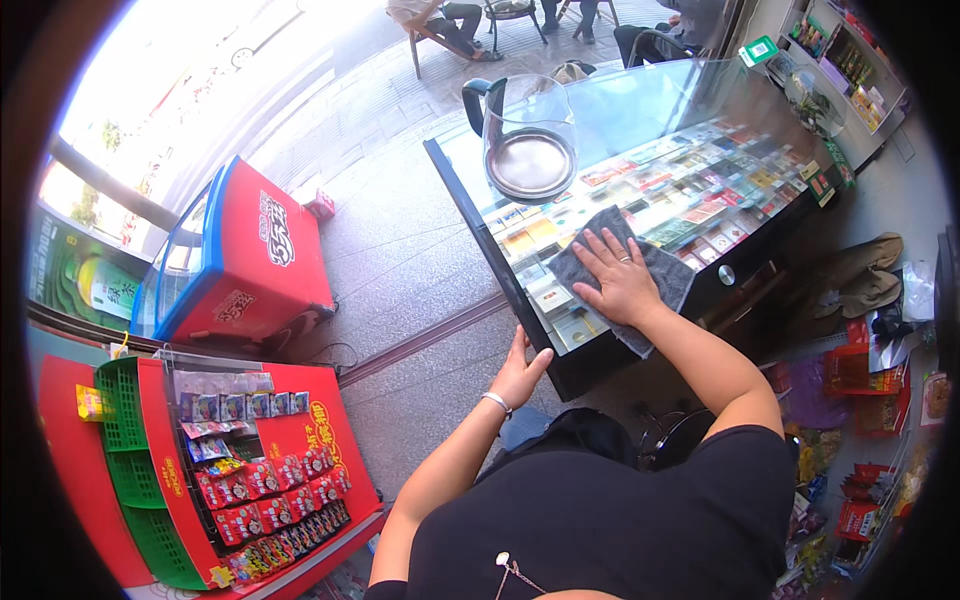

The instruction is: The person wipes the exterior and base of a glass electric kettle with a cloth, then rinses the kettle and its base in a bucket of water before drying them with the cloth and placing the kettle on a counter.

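Spread flat, my right hand presses a grey cloth onto the glass top of a display counter. The cloth lies near the counter's front left corner and hangs a little over the front edge. My left hand rests against the dark side edge of the counter by that corner, its fingers apart and holding nothing. Farther back on the glass stands a clear glass jug with a dark handle and a metal base. Many small boxes show through the glass.
A red and blue chest freezer stands to the left. Nearer is a red rack of hanging snack packets. A green code stand is on the counter's far right. Packaged goods hang at right; seated people are outside.
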Demonstrator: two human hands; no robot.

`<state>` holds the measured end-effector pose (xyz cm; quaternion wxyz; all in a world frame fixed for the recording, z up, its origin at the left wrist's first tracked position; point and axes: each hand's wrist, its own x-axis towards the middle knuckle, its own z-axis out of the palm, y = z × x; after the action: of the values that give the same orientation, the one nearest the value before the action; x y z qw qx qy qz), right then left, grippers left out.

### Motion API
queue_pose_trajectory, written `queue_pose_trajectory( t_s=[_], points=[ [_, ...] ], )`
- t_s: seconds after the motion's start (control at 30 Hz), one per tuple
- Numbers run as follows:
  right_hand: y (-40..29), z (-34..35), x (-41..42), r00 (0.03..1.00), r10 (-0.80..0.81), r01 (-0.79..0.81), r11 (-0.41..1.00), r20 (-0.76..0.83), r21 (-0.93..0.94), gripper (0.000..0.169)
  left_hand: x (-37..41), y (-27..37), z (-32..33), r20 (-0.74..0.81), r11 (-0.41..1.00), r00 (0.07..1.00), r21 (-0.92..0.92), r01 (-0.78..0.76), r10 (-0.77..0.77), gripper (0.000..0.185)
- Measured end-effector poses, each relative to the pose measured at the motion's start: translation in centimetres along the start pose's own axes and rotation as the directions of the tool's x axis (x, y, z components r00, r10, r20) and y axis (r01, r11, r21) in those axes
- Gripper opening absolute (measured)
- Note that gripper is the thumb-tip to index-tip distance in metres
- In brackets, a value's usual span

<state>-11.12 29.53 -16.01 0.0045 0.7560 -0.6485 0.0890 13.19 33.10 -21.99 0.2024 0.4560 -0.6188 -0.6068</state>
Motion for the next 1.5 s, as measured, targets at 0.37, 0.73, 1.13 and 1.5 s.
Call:
queue_pose_trajectory(
  t_s=[0.37, 0.73, 1.13, 1.5],
  points=[
    [-0.4, 0.6, 5.1, 0.957, 0.291, -0.29, 0.953, 0.002, 0.09, 0.061, 1.1, -2.2, -20.3, -0.28, 0.986, 0.95, -0.124, 0.107, -0.138, 0.033],
    [-1.0, 1.2, 7.3, 0.785, 0.607, -0.605, 0.794, -0.124, 0.056, 0.058, 24.0, 14.7, -24.8, -0.279, 0.889, 0.847, 0.066, -0.452, 0.452, 0.049],
    [0.2, 1.1, 9.7, 0.284, 0.944, -0.958, 0.286, -0.168, -0.015, 0.069, 36.2, 18.8, -26.3, 0.584, 0.786, 0.611, -0.076, -0.614, 0.534, 0.053],
    [-0.8, 2.1, 13.7, 0.136, 0.985, -0.989, 0.13, -0.106, -0.063, 0.065, 37.2, 21.3, -24.8, 0.575, 0.869, 0.709, -0.484, -0.106, 0.407, 0.027]
  ],
)
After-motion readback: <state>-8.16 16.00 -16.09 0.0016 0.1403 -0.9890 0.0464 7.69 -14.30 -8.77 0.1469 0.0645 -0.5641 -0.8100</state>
